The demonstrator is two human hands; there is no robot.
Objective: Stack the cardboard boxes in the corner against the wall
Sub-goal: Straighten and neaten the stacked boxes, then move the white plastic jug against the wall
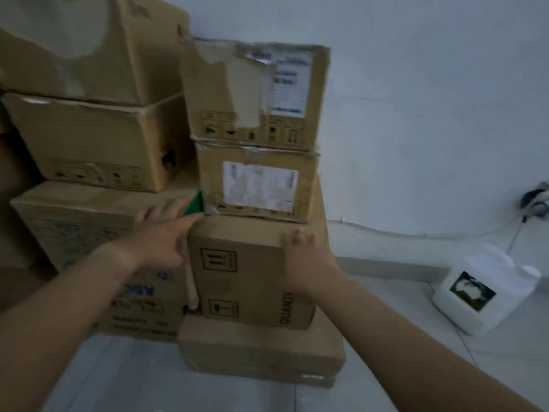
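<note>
Two stacks of brown cardboard boxes stand against the white wall. In the right stack a flat box point(261, 349) lies on the floor, a printed box point(243, 272) rests on it, then a labelled box point(258, 185) and a torn labelled box point(255, 93) on top. My left hand point(160, 239) lies with straight fingers on the printed box's upper left corner. My right hand point(306, 260) presses its upper right edge, fingers on the top. The left stack has a wide printed box point(89, 233) with two larger boxes point(95, 138) above it.
A white plastic jug point(481, 289) with a dark label stands on the grey tiled floor at the right. A cable and a dark fitting point(534, 200) hang on the wall above it. A green edge point(194, 205) shows between the stacks.
</note>
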